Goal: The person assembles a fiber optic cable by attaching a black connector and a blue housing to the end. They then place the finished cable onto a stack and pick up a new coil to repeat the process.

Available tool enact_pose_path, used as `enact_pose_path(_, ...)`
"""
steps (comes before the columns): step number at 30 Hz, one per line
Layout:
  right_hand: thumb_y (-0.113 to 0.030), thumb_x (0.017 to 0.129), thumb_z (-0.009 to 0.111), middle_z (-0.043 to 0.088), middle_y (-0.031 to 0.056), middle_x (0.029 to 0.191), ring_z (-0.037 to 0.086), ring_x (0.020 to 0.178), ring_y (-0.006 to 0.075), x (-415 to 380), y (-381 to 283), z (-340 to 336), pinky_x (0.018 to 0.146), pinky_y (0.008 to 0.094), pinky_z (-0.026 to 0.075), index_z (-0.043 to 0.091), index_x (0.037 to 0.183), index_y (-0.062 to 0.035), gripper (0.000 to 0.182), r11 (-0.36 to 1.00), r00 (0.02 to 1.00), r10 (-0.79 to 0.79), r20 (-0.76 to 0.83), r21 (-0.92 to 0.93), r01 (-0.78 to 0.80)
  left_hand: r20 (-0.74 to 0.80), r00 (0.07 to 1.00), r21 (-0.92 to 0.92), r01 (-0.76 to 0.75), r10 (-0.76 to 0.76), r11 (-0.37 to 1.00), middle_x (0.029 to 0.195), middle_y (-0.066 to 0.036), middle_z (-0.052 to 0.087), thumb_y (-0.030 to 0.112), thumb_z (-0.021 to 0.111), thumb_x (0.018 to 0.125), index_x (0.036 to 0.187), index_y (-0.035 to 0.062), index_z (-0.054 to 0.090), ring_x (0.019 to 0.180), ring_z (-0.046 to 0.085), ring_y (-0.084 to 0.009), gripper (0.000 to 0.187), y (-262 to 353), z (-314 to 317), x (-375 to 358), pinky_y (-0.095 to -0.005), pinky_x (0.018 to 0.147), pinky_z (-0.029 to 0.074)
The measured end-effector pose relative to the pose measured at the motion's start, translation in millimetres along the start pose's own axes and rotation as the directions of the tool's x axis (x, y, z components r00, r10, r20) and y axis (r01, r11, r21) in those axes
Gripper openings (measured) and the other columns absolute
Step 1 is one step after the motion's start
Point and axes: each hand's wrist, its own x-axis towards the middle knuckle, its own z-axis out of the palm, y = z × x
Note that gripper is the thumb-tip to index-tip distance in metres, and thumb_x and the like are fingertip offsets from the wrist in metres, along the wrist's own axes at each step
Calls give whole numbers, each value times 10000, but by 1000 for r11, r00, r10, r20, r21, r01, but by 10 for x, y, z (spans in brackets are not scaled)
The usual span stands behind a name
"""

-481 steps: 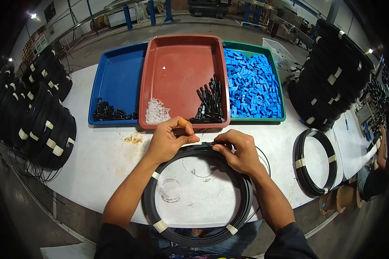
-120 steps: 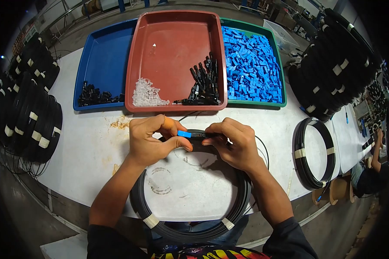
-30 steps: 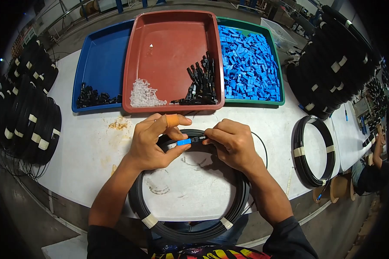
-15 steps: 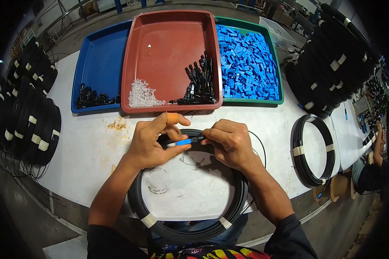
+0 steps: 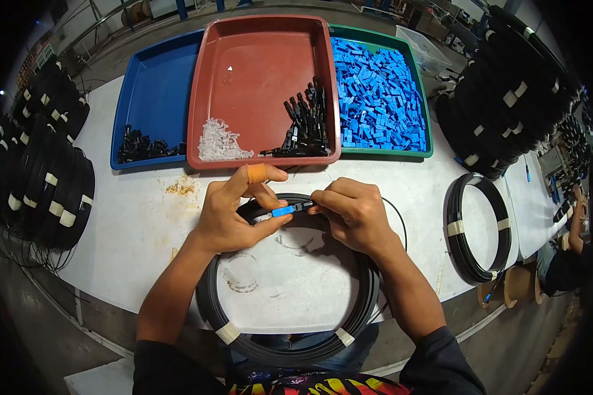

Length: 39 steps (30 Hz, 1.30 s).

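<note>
Between thumb and fingers, my left hand (image 5: 227, 214) pinches a small blue fiber-optic connector (image 5: 282, 211). An orange wrap covers part of its raised index finger. The connector's right end meets a black boot (image 5: 301, 207), which my right hand (image 5: 354, 214) grips with closed fingertips; those fingers partly hide it. Below both hands lies a coil of black cable (image 5: 369, 289), bound with pale tape and reaching over the table's front edge. A loose cable strand (image 5: 402, 227) loops out to the right of my right hand.
Behind the hands stand a blue tray (image 5: 158, 72) with black parts, a red tray (image 5: 263, 59) with clear caps and black pieces, and a green tray (image 5: 431, 148) full of blue parts. Cable coil stacks (image 5: 507, 92) flank the white table (image 5: 132, 243). Another coil (image 5: 451, 247) lies right.
The whitish piece seen at the connector's left end earlier shows much less now. Both hands keep hold of the connector and boot, nearly in place; the view has shifted slightly.
</note>
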Motion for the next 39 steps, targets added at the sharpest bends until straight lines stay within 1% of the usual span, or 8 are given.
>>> enact_pose_path(10,-24,710,818,623,70,694,638,628,246,10,-45,-32,541,374,486,730,873,-46,186,999,1000,12,7,50,-12,-16,1000,44,13,-13,999,787,-65,752,-14,887,691,1233,45,581,790,751,-150,625,-18,12,-15,-294,825,570)
enact_pose_path(12,-61,719,808,621,61,702,644,647,251,18,-14,-65,551,384,499,724,862,-72,166,999,1000,23,4,37,-23,-22,999,21,-30,30,999,1000,-80,755,25,890,730,1223,16,603,864,768,-150,571,-30,14,-7,-278,812,605)
enact_pose_path(15,-68,724,808,621,61,708,639,642,257,18,-14,-87,554,390,500,723,869,-66,168,1000,999,23,34,16,-24,-31,998,37,-48,49,998,1010,-86,752,27,893,728,1210,12,612,848,764,-147,559,-43,38,-8,-274,794,605)
enact_pose_path(18,-77,732,809,613,58,706,634,637,257,0,-46,-25,551,393,497,712,865,-60,166,1000,999,6,33,16,-6,-30,999,67,-33,35,997,806,-72,758,3,897,704,1185,41,629,798,754,-142,552,-23,18,-12,-312,861,566)
enact_pose_path(22,-83,731,817,610,60,708,636,641,254,22,-53,-83,555,388,499,712,880,-55,185,1000,999,26,42,-14,-25,-31,999,54,23,-21,998,814,-88,754,8,897,697,1090,29,693,782,751,-167,443,46,11,7,-328,848,563)
enact_pose_path(27,-62,738,811,670,65,775,640,655,247,38,-97,22,567,364,505,721,950,-58,231,999,996,6,-90,45,-2,30,974,153,-227,225,962,823,-81,745,23,846,741,939,23,745,718,708,-230,222,-9,12,59,-338,693,546)
enact_pose_path(33,60,729,800,726,99,848,668,669,221,58,-159,-18,566,331,523,722,960,-25,258,998,994,-61,-88,14,62,38,998,98,-56,52,994,837,-92,745,24,814,782,893,25,724,716,715,-243,142,20,40,-2,-324,639,553)
enact_pose_path(39,71,644,748,679,89,821,644,691,255,35,-139,37,600,370,539,697,1008,-18,378,993,991,-102,-91,48,106,63,995,169,-92,82,981,820,-82,743,49,830,785,862,26,715,679,714,-238,141,90,59,27,-326,624,562)
